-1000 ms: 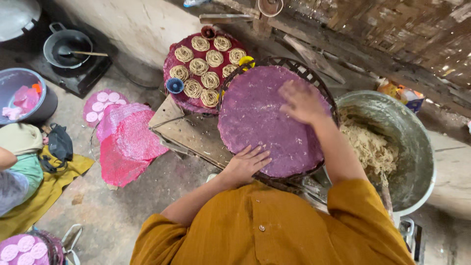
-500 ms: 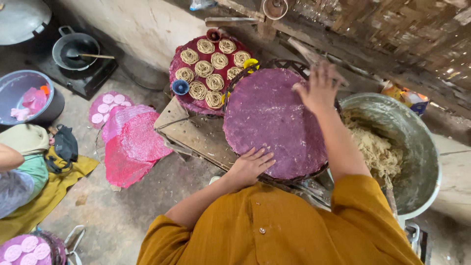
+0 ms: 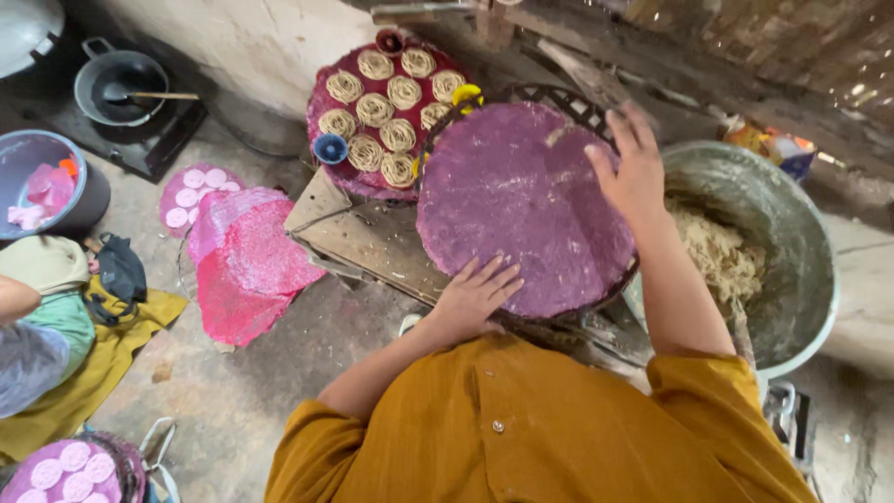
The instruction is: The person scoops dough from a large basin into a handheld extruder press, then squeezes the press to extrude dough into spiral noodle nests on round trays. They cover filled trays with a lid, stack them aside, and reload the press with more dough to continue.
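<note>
Both hands, left (image 3: pixel 477 293) and right (image 3: pixel 631 169), lie flat on the purple mat (image 3: pixel 521 205).

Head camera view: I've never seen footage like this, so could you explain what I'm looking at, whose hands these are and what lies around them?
The single camera sits on a person's head, looking down at their own arms in mustard sleeves. The left hand rests flat on the near edge of a round purple mat; the right hand is spread open at its far right edge. Neither grips anything. Behind lies a red tray with noodle coils; at right, a metal basin holding pale strands. Pink mats lie on the floor at left.
</note>
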